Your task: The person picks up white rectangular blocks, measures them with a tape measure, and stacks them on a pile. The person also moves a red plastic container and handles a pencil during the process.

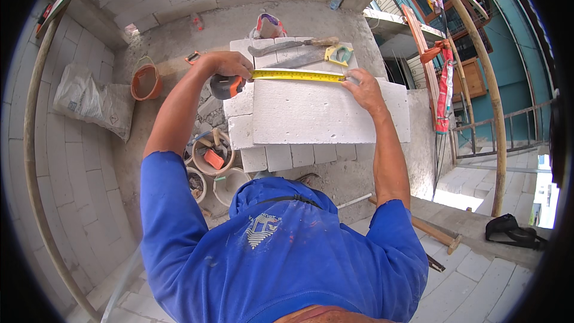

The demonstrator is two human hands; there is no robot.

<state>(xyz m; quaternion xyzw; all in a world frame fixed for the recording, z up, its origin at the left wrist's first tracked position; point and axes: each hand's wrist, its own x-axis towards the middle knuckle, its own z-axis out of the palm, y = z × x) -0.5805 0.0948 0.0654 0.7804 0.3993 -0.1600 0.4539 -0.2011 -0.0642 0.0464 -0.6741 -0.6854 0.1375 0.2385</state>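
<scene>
A white aerated concrete block (329, 110) lies across a stack of similar blocks (278, 158). Along its far edge runs a yellow tape measure blade (298, 75), drawn out of its black and orange case (226, 87). My left hand (230, 66) is closed on the tape measure beside the case. At the other end, my right hand (363, 88) pinches the blade close to its tip, over the block's far edge. Just beyond the tape lie a handsaw (308, 58) with a yellow and green handle and a machete-like blade (281, 46) with a wooden handle.
Buckets (215, 158) with tools stand to the left of the stack. An orange bucket (145, 82) and a white sack (95, 101) are farther left. A wooden-handled hammer (439, 234) lies at the lower right. Wooden poles (498, 113) rise on the right side.
</scene>
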